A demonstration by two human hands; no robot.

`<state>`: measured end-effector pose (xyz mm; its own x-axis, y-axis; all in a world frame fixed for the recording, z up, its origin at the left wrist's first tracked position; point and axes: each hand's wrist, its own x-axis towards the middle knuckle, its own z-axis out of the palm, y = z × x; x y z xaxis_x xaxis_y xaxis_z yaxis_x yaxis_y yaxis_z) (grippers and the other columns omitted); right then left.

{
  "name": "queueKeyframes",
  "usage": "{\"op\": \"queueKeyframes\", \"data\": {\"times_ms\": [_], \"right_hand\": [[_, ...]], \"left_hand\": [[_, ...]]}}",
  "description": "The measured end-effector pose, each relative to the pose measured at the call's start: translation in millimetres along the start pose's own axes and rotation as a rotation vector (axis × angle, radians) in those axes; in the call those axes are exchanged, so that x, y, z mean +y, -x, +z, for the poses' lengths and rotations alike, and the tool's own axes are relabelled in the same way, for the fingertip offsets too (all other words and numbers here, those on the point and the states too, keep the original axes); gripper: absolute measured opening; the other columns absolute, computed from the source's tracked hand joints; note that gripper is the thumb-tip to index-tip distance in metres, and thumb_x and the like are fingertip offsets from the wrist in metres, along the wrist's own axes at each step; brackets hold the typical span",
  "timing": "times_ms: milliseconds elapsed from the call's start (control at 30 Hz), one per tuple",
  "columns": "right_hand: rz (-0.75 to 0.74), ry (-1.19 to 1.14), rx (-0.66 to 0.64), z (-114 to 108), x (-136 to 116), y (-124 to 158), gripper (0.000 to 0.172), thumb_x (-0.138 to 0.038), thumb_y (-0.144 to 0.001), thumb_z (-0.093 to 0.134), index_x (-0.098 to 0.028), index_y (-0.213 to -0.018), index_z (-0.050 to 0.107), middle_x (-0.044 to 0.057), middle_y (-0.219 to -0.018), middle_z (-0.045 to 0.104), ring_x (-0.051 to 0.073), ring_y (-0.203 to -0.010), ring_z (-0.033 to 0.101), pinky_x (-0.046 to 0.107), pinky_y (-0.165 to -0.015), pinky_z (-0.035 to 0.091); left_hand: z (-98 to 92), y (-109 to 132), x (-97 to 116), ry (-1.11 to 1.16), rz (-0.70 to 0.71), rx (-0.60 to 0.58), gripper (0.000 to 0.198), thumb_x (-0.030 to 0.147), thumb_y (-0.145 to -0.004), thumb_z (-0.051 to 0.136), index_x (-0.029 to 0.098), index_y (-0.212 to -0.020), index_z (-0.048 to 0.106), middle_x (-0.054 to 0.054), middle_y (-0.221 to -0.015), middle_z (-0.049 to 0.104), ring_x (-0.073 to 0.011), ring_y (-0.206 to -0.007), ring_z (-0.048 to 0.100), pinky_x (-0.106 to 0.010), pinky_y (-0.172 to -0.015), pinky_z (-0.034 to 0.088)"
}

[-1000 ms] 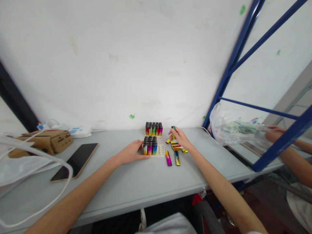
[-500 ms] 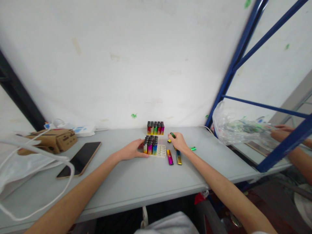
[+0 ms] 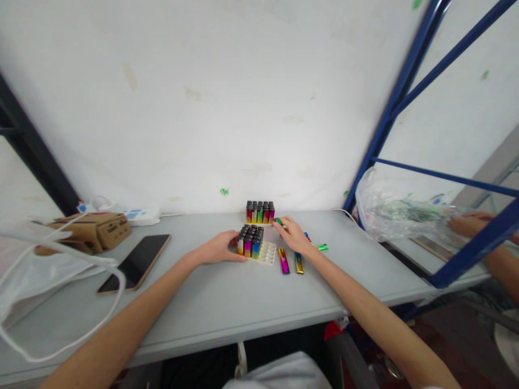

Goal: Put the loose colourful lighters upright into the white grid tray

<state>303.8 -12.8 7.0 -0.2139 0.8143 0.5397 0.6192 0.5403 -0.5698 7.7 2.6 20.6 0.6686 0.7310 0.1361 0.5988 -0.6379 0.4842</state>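
A white tray (image 3: 267, 254) with round sockets lies on the desk, its left part filled with upright lighters (image 3: 248, 246) that have black tops and bright metallic bodies. My left hand (image 3: 221, 247) grips the tray's left end, thumb along the front and fingers behind. My right hand (image 3: 292, 235) pinches a green lighter (image 3: 278, 221) just beyond the tray's right end, above the desk. Right of the tray, a magenta lighter (image 3: 283, 261) and a gold-and-blue lighter (image 3: 299, 263) lie flat. A green lighter (image 3: 323, 247) shows past my right wrist.
Behind the tray a full block of lighters (image 3: 260, 212) stands near the wall. A phone (image 3: 135, 263), a cardboard box (image 3: 95, 232) and a white cable (image 3: 119, 281) are at left. At right are a blue metal frame (image 3: 389, 119), a plastic bag (image 3: 377, 208) and another person's hand (image 3: 466, 222).
My right hand has moved left with the green lighter, towards the tray. The tray has turned slightly, its right end coming nearer to me. My left hand stays on it.
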Motion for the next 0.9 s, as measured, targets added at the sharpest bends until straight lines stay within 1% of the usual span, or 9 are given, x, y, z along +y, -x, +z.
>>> {"op": "queueKeyframes", "data": {"times_ms": [100,167,267,400,467,567,700,767,900], "right_hand": [[0.004,0.094,-0.009,-0.2,-0.2,1.2,0.055,-0.066,-0.101,0.039,-0.023,-0.067,0.045,0.0,-0.065,0.051,0.017,-0.066,0.048,0.029,-0.067,0.039],[0.032,0.097,-0.028,-1.1,-2.8,2.6,0.056,-0.064,-0.102,0.04,-0.023,-0.065,0.045,-0.002,-0.059,0.05,0.016,-0.059,0.044,0.028,-0.061,0.035],[0.038,0.069,-0.062,-2.0,-7.3,4.0,0.053,-0.061,-0.102,0.042,-0.022,-0.069,0.053,0.0,-0.062,0.059,0.016,-0.059,0.051,0.028,-0.061,0.035],[-0.005,0.071,-0.186,-0.9,-8.1,3.9,0.041,-0.054,-0.102,0.048,-0.021,-0.081,0.059,0.002,-0.07,0.067,0.017,-0.062,0.056,0.028,-0.063,0.037],[-0.046,0.084,-0.226,-0.2,-8.0,3.7,0.035,-0.05,-0.102,0.05,-0.021,-0.084,0.059,0.002,-0.072,0.066,0.017,-0.063,0.055,0.027,-0.063,0.037],[-0.103,0.123,-0.249,-0.1,-11.3,4.0,0.033,-0.044,-0.102,0.052,-0.021,-0.079,0.056,0.001,-0.073,0.063,0.016,-0.064,0.052,0.027,-0.064,0.037],[-0.138,0.112,-0.295,0.5,-15.8,4.7,0.033,-0.043,-0.1,0.058,-0.021,-0.076,0.054,0.001,-0.074,0.061,0.016,-0.066,0.051,0.027,-0.064,0.038],[-0.158,0.144,-0.295,1.5,-14.6,4.4,0.032,-0.041,-0.1,0.059,-0.021,-0.076,0.055,0.001,-0.074,0.061,0.016,-0.066,0.051,0.028,-0.064,0.038],[-0.185,0.181,-0.306,-1.0,-11.2,2.6,0.032,-0.042,-0.098,0.063,-0.019,-0.077,0.06,0.003,-0.076,0.063,0.017,-0.067,0.052,0.028,-0.067,0.039]], "left_hand": [[-0.1,0.6,0.5,0.002,0.009,0.007,0.06,0.069,-0.07,0.077,0.019,-0.099,0.065,-0.005,-0.094,0.067,-0.0274,-0.086,0.064,-0.034,-0.076,0.048],[0.0,0.7,0.4,-0.001,0.011,0.012,0.06,0.07,-0.07,0.077,0.019,-0.099,0.065,-0.005,-0.093,0.067,-0.0273,-0.085,0.063,-0.034,-0.076,0.048],[0.3,0.8,0.2,-0.009,0.005,0.011,0.061,0.07,-0.07,0.077,0.019,-0.1,0.065,-0.005,-0.095,0.067,-0.0274,-0.086,0.063,-0.034,-0.076,0.049],[0.7,0.8,0.0,0.01,-0.001,0.007,0.062,0.07,-0.07,0.077,0.018,-0.102,0.066,-0.006,-0.096,0.068,-0.0274,-0.086,0.063,-0.034,-0.077,0.049],[0.7,0.8,0.1,0.029,0.002,0.009,0.062,0.07,-0.07,0.077,0.019,-0.104,0.066,-0.006,-0.097,0.069,-0.0274,-0.087,0.064,-0.035,-0.077,0.05],[0.2,1.0,0.6,0.031,0.01,0.012,0.061,0.07,-0.07,0.077,0.02,-0.103,0.067,-0.005,-0.097,0.069,-0.0277,-0.087,0.064,-0.035,-0.077,0.05],[0.1,1.1,1.1,0.009,0.001,0.015,0.061,0.071,-0.07,0.077,0.02,-0.102,0.067,-0.005,-0.095,0.068,-0.0281,-0.087,0.064,-0.035,-0.077,0.05],[0.6,1.1,0.6,0.005,-0.005,0.014,0.061,0.071,-0.069,0.077,0.019,-0.101,0.067,-0.006,-0.096,0.069,-0.0283,-0.087,0.064,-0.035,-0.077,0.05],[1.7,0.9,-1.0,0.031,0.007,0.019,0.062,0.07,-0.07,0.077,0.019,-0.104,0.067,-0.006,-0.099,0.07,-0.0283,-0.088,0.064,-0.036,-0.079,0.051]]}}
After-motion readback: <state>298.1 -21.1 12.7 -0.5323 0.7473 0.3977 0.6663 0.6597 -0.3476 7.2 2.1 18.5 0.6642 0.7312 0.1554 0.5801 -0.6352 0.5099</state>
